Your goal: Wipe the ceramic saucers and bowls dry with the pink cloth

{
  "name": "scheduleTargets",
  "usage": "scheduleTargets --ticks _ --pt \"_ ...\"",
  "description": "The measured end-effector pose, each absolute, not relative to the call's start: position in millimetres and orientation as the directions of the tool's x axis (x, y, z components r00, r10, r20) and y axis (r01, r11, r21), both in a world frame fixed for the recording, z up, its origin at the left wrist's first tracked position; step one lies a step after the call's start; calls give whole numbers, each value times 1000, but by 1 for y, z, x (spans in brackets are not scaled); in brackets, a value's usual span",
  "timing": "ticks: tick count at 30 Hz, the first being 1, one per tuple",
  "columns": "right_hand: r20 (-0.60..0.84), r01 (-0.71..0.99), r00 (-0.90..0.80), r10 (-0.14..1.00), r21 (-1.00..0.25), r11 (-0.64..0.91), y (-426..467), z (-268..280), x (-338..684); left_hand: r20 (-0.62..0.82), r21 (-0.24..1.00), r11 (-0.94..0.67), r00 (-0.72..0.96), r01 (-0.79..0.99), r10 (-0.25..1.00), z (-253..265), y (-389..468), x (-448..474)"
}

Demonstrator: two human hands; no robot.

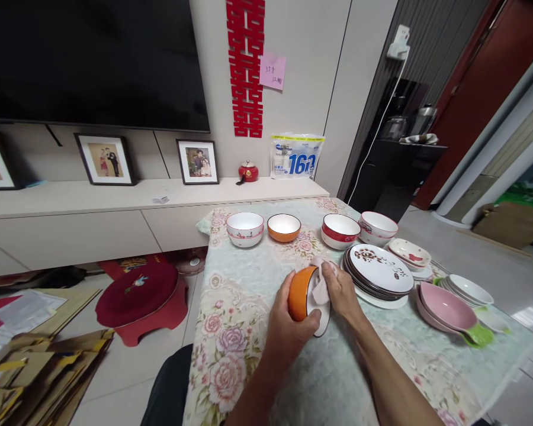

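Observation:
My left hand (288, 325) is closed around an orange bowl (298, 294), its thumb over the rim near the white inside. The bowl is tipped on its side, its opening turned to the right. In my right hand (343, 293) is a pale pink cloth (320, 290), pressed against the bowl's rim and inside. Below the bowl, part of a white dark-rimmed dish (324, 322) shows; I cannot tell how it rests. Just right of my right hand stands a stack of white plates (382, 269) with brown flower prints.
At the table's back are white bowls (245, 229), another orange bowl (284, 228), red-banded bowls (341, 232) and more bowls (377, 228). Pink dishes (448, 305) and small white bowls (471, 289) sit on the right. A red stool (142, 296) stands left of the flowered tablecloth (231, 355).

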State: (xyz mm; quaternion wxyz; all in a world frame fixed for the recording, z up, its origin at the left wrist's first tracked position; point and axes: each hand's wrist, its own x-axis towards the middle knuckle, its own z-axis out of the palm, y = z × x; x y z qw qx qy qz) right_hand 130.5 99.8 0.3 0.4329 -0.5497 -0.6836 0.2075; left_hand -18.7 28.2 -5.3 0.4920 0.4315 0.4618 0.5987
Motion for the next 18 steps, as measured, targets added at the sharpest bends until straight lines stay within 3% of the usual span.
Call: scheduleTargets --ticks 3,6,10,13,16,18 --pt "311 590 -16 950 -764 260 98 -8 128 81 973 -123 -211 -195 974 -5 31 -21" --pt "383 604 -65 921 -720 342 93 -7 119 70 970 -112 -198 -214 978 -6 33 -24" --pt "637 657 -236 734 -452 603 89 4 115 108 976 -125 -106 -177 989 -9 32 -25" --pt "708 669 -303 638 -319 671 89 8 122 137 982 -139 -22 -126 990 -7 29 -24" --pt "685 628 -250 685 -424 653 93 6 129 182 983 -182 -11 -11 983 -5 27 -24" --pt "576 558 -143 805 -625 546 96 2 131 214 977 -214 -44 18 976 -5 27 -24"
